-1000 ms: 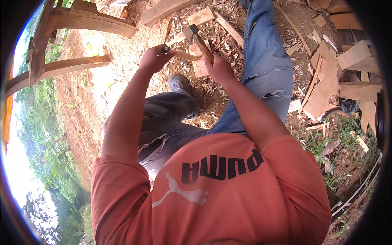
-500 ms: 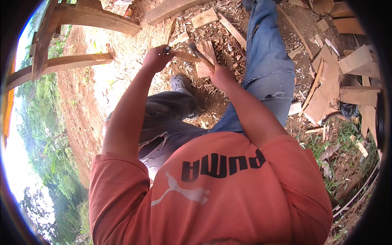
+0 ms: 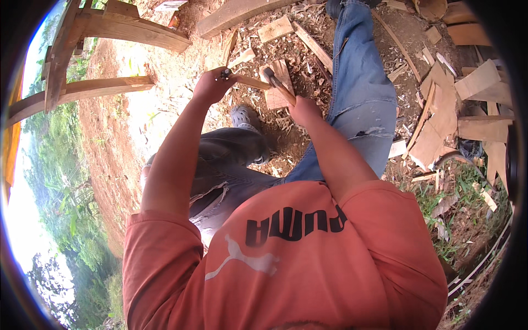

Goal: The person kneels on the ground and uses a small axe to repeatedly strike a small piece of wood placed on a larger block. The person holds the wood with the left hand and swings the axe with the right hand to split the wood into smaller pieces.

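My left hand (image 3: 213,86) is closed around one end of a narrow strip of wood (image 3: 253,82), which points right over a flat wooden block (image 3: 282,71) on the ground. A small black item with bright spots (image 3: 225,73) shows at the fingers; its kind is unclear. My right hand (image 3: 304,111) grips the wooden handle of a short tool with a dark metal head (image 3: 269,72), perhaps a hatchet or a hammer. The tool's head is over the block, close to the strip's far end; whether they touch I cannot tell.
Wood chips (image 3: 308,77) litter the ground between my outstretched legs. Beside my right leg (image 3: 363,104) lie many offcuts (image 3: 440,115). A curved timber (image 3: 231,16) lies ahead, and a wooden frame (image 3: 110,85) stands at the left. Grass (image 3: 467,203) grows at the right.
The tool's head has come down toward the block and slightly right, with my right hand a little lower and nearer me. My left hand still holds the strip, now slightly lower in view.
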A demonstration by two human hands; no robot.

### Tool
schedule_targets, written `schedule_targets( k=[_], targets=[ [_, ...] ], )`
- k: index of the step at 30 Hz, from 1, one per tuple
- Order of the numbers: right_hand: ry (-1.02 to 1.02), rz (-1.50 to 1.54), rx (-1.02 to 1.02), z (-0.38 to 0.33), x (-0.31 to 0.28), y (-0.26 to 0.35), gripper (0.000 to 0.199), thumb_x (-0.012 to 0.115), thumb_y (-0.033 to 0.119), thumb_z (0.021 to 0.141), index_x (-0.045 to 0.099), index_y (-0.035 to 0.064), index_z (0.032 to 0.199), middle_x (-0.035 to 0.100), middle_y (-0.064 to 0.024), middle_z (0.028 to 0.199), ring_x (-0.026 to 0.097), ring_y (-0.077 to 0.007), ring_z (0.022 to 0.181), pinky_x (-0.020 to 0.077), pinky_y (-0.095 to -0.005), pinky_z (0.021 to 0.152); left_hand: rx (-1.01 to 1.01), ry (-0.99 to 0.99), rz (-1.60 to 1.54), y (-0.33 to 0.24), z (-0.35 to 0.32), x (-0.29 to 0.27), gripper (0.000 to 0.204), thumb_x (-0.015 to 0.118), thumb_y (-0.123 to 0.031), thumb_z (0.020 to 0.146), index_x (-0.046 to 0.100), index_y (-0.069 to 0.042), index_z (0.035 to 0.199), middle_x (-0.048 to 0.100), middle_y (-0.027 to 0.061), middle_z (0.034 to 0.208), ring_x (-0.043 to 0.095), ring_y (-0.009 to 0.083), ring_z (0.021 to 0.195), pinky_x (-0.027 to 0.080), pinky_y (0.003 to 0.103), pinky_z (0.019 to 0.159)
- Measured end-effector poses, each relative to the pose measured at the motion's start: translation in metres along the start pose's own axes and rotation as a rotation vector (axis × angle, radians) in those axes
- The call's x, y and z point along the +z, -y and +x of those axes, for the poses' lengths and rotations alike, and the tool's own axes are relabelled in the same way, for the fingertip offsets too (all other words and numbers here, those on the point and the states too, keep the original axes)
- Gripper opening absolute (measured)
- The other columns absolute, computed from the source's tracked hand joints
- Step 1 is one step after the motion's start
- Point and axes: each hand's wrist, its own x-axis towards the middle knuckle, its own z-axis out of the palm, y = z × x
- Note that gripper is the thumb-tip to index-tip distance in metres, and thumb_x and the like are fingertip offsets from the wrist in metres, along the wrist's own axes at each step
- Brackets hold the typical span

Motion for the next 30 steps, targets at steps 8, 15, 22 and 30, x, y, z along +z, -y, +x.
schedule_targets(
  k=[8,15,22,30],
  targets=[
    [0.017,0.148,0.086,0.007,-0.017,-0.001,0.055,0.061,0.051,0.102,0.069,0.0043,0.131,0.075,-0.0237,0.124,0.071,-0.0425,0.118,0.0549,-0.0529,0.101,-0.007,0.034,-0.028,-0.015,-0.010,-0.008,0.038,0.080,-0.046,0.096,0.075,-0.010,0.104,0.073,0.0117,0.084,0.069,0.0286,0.077,0.053,0.043,0.074],
    [-0.040,0.333,0.165,0.006,-0.046,0.004,0.059,0.061,0.051,0.102,0.067,0.0039,0.138,0.074,-0.0228,0.126,0.071,-0.0402,0.120,0.0544,-0.0507,0.103,0.173,0.037,0.150,-0.038,-0.013,-0.012,0.037,0.079,-0.049,0.095,0.079,-0.014,0.106,0.076,0.0119,0.089,0.073,0.0347,0.086,0.056,0.047,0.078],
    [-0.118,0.608,0.135,-0.005,-0.071,0.003,0.060,0.063,0.052,0.101,0.070,0.0021,0.133,0.076,-0.0243,0.120,0.073,-0.0398,0.116,0.0555,-0.0486,0.100,-0.014,-0.035,0.300,-0.074,-0.006,-0.002,0.053,0.061,-0.062,0.102,0.075,-0.013,0.119,0.079,0.0172,0.098,0.075,0.0403,0.099,0.059,0.052,0.085],
    [-0.183,0.609,-0.013,-0.030,-0.083,0.009,0.049,0.066,0.046,0.105,0.068,0.0031,0.127,0.070,-0.0120,0.087,0.068,-0.0254,0.074,0.0543,-0.0412,0.069,-0.245,0.046,-0.577,-0.075,-0.007,0.005,0.048,0.052,-0.032,0.112,0.049,0.002,0.145,0.081,0.0157,0.095,0.081,0.0226,0.083,0.060,0.035,0.068]
  ],
)
